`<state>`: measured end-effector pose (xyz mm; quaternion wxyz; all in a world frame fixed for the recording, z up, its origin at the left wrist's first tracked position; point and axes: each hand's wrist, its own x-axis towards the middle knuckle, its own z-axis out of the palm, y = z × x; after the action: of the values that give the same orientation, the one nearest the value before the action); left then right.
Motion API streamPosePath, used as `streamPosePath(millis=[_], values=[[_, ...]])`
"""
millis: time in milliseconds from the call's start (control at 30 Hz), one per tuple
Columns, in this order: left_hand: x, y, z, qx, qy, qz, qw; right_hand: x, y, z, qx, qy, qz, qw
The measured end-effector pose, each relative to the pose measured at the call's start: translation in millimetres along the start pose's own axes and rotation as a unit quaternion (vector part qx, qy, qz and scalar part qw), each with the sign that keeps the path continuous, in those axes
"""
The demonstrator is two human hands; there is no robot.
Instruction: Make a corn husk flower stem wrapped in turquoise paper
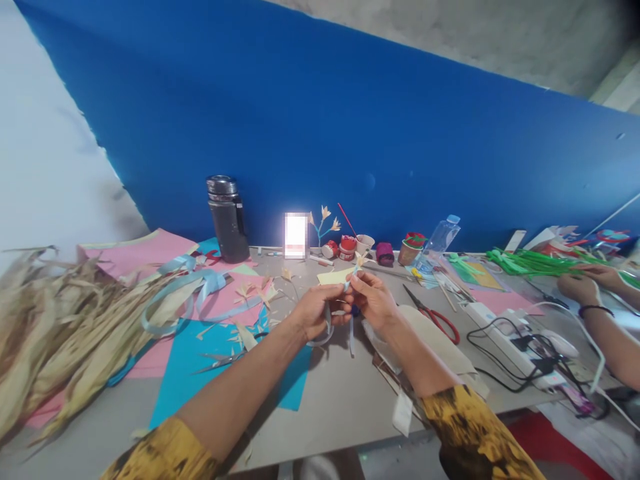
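Observation:
Both hands meet over the middle of the table. A small pale flower (362, 259), seemingly of dried husk, sticks up from between my fingers. My right hand (374, 300) pinches it at its base. My left hand (319, 308) is closed on a light blue ribbon (351, 343) wound at the flower's stem, its tail hanging below my fingers. The exact grip is partly hidden by the fingers. Behind the hands lies a pale yellow paper (334, 277). Several loose husk flowers (255, 293) lie left of my left hand, near open silver scissors (220, 362) on blue paper (187, 373).
Dried husks (65, 340) and a ribbon coil (160, 320) cover the left side. A black thermos (227, 223) stands behind. Red-handled scissors (435, 313), a power strip (510, 343) and a plastic bottle (440, 243) are on the right. Another person's hands (580, 287) hold green strips (535, 262).

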<state>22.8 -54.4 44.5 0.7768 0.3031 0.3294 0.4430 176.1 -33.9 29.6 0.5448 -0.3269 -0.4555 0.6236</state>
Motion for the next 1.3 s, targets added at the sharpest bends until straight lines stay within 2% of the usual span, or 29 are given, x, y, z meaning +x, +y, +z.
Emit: streamPosePath(millis=[167,333,400,500,667,767,900,1000,1167,1300], values=[[1,-2,-0.8,0.01,-0.004,-0.006,1.0,1,2,-2,0.012,-0.026,0.018,0.999],[2,-6,-0.1,0.035,0.037,0.084,0.995,2,4,-1,-0.044,0.004,-0.024,0.999],[2,-6,0.9,0.044,0.045,0.095,0.993,2,5,-1,-0.079,0.017,-0.037,0.996],[2,-6,1.8,0.022,0.049,0.068,0.996,2,4,-2,-0.11,0.019,-0.047,0.993],[3,-5,0.9,-0.019,0.054,0.026,0.998,3,2,-3,-0.086,-0.004,-0.046,0.995],[4,-8,0.1,-0.024,0.048,0.044,0.998,2,3,-2,-0.089,0.005,-0.036,0.995],[5,-12,-1.3,-0.01,0.051,0.084,0.995,1,3,0,-0.155,0.04,-0.051,0.986],[7,-15,-2.3,-0.005,0.047,0.072,0.996,0,1,0,-0.166,0.041,-0.064,0.983],[10,-16,-3.5,-0.05,0.044,0.034,0.997,-2,-5,1,-0.097,-0.001,-0.045,0.994],[10,-16,-3.6,-0.062,0.041,0.052,0.996,-1,-2,2,-0.138,0.025,-0.048,0.989]])
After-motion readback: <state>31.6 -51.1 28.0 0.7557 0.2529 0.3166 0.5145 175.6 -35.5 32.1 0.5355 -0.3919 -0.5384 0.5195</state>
